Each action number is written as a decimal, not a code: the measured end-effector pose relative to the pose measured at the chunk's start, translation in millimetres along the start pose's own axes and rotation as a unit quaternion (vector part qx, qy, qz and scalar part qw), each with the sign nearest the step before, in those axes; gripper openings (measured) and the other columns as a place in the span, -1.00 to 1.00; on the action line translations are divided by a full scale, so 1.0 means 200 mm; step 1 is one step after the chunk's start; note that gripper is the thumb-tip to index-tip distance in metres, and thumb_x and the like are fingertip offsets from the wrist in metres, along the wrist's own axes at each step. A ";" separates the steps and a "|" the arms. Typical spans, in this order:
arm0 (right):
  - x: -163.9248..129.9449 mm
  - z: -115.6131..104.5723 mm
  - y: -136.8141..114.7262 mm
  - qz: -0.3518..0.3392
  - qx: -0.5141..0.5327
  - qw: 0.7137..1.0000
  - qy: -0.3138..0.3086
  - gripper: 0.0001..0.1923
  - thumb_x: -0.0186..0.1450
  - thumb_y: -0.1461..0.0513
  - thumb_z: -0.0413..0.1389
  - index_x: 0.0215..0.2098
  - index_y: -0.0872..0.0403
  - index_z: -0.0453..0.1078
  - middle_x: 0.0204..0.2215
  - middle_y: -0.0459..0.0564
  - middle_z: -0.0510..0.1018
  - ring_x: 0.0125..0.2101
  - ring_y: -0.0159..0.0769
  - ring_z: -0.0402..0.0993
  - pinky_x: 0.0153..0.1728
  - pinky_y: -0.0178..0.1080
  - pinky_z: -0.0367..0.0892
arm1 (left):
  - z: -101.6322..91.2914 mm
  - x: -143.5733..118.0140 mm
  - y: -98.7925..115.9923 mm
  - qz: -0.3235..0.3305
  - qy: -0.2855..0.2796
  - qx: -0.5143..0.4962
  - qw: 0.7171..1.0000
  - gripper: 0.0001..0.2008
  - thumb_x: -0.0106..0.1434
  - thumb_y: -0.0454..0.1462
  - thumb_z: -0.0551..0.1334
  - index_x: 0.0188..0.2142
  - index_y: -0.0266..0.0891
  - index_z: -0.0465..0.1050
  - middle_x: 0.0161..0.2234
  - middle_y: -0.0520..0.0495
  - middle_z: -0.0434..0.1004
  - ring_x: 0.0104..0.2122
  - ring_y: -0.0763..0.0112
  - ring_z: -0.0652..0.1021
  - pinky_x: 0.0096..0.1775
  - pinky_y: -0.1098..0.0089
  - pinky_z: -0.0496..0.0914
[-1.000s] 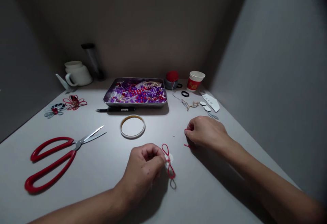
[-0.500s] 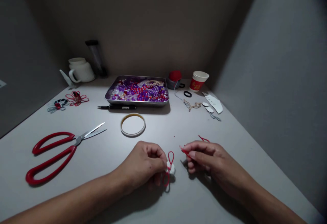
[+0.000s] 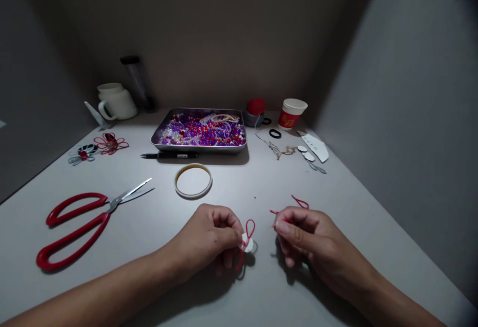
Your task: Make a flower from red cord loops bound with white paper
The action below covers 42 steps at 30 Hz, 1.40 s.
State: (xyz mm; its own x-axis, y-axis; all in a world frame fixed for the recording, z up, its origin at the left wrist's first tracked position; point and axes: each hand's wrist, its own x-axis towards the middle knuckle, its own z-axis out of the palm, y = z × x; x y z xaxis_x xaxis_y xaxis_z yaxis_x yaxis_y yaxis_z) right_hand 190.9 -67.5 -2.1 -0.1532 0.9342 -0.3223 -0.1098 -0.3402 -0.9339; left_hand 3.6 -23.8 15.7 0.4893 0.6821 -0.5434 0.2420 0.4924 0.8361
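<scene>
While pinched: looped red cord (image 3: 249, 227).

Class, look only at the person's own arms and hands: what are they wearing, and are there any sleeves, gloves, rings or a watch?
Both forearms are bare, with no sleeves in view. The left hand and right hand wear no gloves, and no rings, watch or bracelet show in this dim light.

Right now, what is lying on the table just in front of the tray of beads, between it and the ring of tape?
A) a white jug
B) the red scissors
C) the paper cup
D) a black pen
D: the black pen lies along the near edge of the bead tray, with the ring of tape nearer the hands; the red scissors lie far off to the left.
</scene>
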 end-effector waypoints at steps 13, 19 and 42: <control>-0.01 0.12 0.01 0.059 -0.045 0.997 0.021 -0.73 0.02 0.09 0.20 -0.55 0.15 0.34 -0.76 -0.16 0.35 -0.76 -0.48 0.25 -0.72 -0.40 0.16 | 0.02 0.02 -0.02 0.026 0.038 -0.018 0.999 -0.97 -0.07 -0.34 0.14 -0.58 -0.28 0.30 -0.74 0.04 0.37 -0.76 0.58 0.30 -0.76 0.61 0.16; -0.01 0.15 -0.01 0.054 -0.098 0.993 0.024 -0.79 0.04 0.14 0.11 -0.58 0.14 0.32 -0.78 -0.19 0.30 -0.75 -0.48 0.21 -0.71 -0.39 0.14 | 0.02 0.02 -0.04 0.028 0.044 -0.017 0.998 -0.97 -0.06 -0.34 0.14 -0.57 -0.28 0.31 -0.74 0.04 0.38 -0.77 0.59 0.29 -0.76 0.60 0.16; 0.00 0.18 0.02 0.023 -0.080 0.994 0.072 -0.71 0.09 0.16 0.14 -0.26 0.16 0.34 -0.73 -0.19 0.36 -0.75 -0.45 0.27 -0.72 -0.37 0.23 | 0.04 -0.02 -0.03 0.052 0.059 -0.017 0.997 -0.91 0.01 -0.33 0.20 -0.58 -0.31 0.32 -0.74 0.07 0.36 -0.78 0.67 0.23 -0.73 0.63 0.10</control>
State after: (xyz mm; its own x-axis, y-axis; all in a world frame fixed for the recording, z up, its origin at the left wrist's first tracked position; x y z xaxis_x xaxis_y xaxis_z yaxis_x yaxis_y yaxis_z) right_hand 155.0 -73.6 -0.1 -0.0112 0.9276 -0.3735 0.0543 -0.3724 -0.9265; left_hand 7.9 -34.0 12.9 0.4081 0.7880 -0.4610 0.1648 0.4330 0.8862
